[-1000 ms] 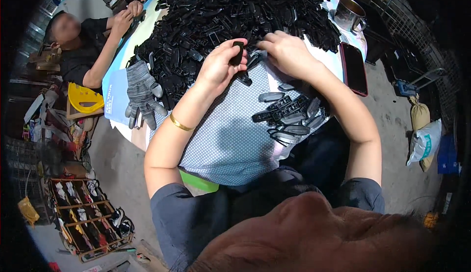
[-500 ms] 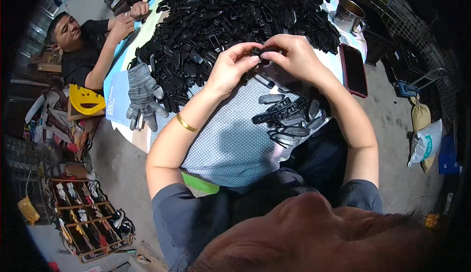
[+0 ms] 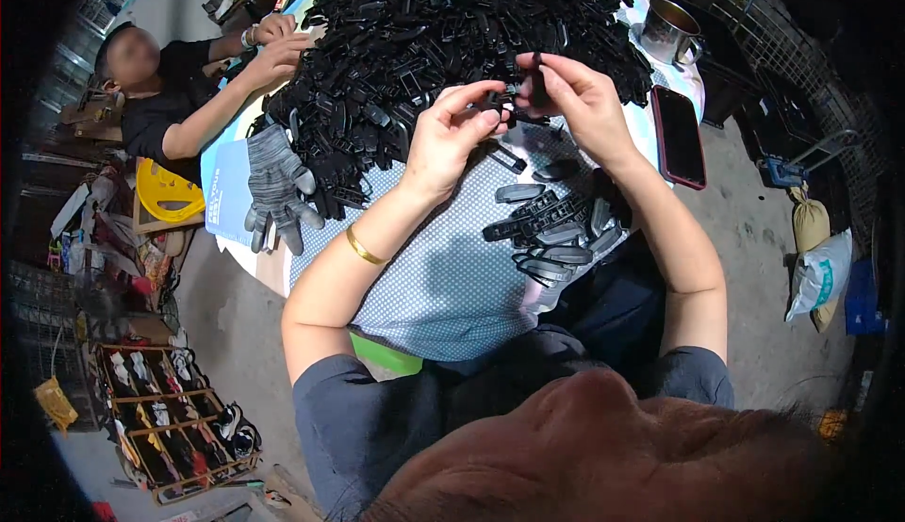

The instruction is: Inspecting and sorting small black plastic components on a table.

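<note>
Over the near edge of a big heap of black plastic parts (image 3: 452, 23), my two hands are raised slightly apart. A small black plastic piece (image 3: 500, 102) is pinched between the thumb and fingers of my left hand (image 3: 441, 145). My right hand (image 3: 586, 107) grips another thin black piece (image 3: 534, 90), held nearly upright; its exact kind does not show. Below them, a loose black frame-like part (image 3: 505, 156) lies on the dotted table cover (image 3: 424, 249). Nearer my right forearm sits a smaller group of black oval parts (image 3: 556, 230).
A grey knit glove (image 3: 276, 178) lies left of the heap. At the right edge stand a metal mug (image 3: 667, 32) and a dark phone (image 3: 679, 136). Across the table's left side, a co-worker's hand (image 3: 278, 58) touches the heap. A yellow stool (image 3: 168, 192) is beyond the table.
My hands have come apart from each other. The right one has risen away with a black piece, while the left stays nearly in place. The co-worker's hands have shifted toward the heap.
</note>
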A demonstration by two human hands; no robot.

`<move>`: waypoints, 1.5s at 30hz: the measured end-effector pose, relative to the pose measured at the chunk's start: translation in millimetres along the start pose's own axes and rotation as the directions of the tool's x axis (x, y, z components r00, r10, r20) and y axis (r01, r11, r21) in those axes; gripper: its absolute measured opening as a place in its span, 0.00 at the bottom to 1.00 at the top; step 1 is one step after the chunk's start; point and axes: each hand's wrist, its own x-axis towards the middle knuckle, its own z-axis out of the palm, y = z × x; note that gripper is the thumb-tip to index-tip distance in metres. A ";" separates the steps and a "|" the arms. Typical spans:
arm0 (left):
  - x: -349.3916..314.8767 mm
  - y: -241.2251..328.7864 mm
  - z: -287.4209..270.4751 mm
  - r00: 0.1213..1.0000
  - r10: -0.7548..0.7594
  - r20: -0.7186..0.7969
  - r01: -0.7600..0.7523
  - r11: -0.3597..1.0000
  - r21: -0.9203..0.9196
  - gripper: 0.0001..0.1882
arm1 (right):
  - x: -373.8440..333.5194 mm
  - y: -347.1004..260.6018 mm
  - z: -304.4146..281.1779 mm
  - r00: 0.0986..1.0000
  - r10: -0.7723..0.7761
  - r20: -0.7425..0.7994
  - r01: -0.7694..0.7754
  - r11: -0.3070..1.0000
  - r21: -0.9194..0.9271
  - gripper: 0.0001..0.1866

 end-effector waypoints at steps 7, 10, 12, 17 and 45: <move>-3.4 3.0 3.2 0.997 0.074 -0.010 -0.073 0.994 0.086 0.18 | -11.0 -5.0 10.6 0.974 -0.211 0.088 0.228 0.921 -0.316 0.15; -5.0 1.8 2.5 0.998 0.051 -0.044 -0.047 0.994 0.094 0.18 | -10.8 -6.1 10.0 0.973 -0.210 0.096 0.231 0.891 -0.391 0.13; -6.5 3.2 2.2 0.998 0.034 -0.057 -0.030 0.997 0.067 0.17 | -14.0 -15.2 12.5 0.995 -0.057 0.077 0.075 0.961 -0.267 0.13; -6.1 3.2 2.1 1.000 0.001 -0.017 -0.001 1.000 -0.009 0.16 | -14.1 -19.3 9.7 0.989 0.106 0.099 -0.093 0.988 -0.126 0.12; -3.4 9.3 1.0 0.987 -0.162 -0.022 0.152 0.957 -0.247 0.15 | -12.6 -25.9 8.0 0.858 -0.333 0.390 0.504 0.691 -0.518 0.14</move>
